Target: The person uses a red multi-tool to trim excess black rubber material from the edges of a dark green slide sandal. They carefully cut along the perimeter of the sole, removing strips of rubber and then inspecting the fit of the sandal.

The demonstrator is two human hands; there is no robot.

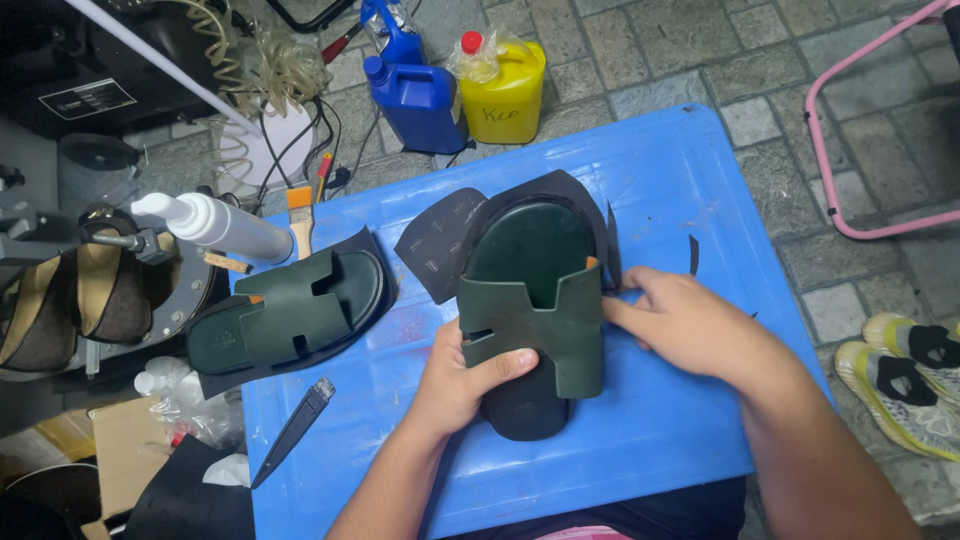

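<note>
Two hands are on one dark green sandal (530, 300) that lies in the middle of the blue table (660, 420). The left hand (455, 385) has its thumb over the top of the wide green strap and its other fingers tucked under the sandal's left side, so the fingers are closed on the sandal. The right hand (680, 320) is at the sandal's right side; its fingertips press together on the strap's edge, pinching it. The toe end of this sandal points away from the person, and the heel end is close to the person.

Under the far end of the sandal lies a flat black sheet (445, 245), cut in a round shape. A small thin black scrap (693, 255) lies just to the right of the sandal, past the right hand.

To the left of the sandal a second green sandal (290, 310) lies on its own black piece, at the table's left edge. A dark knife (295, 428) lies near the person, left of the left hand. A white bottle (215, 225) and a small brush (300, 215) are further left, past the second sandal.

Beyond the sandal, on the stone floor, stand a blue jug (420, 100) and a yellow jug (505, 90). Far to the right of the sandal, yellow and white shoes (905, 375) sit on the floor, and a pink frame (860, 130) stands above them
</note>
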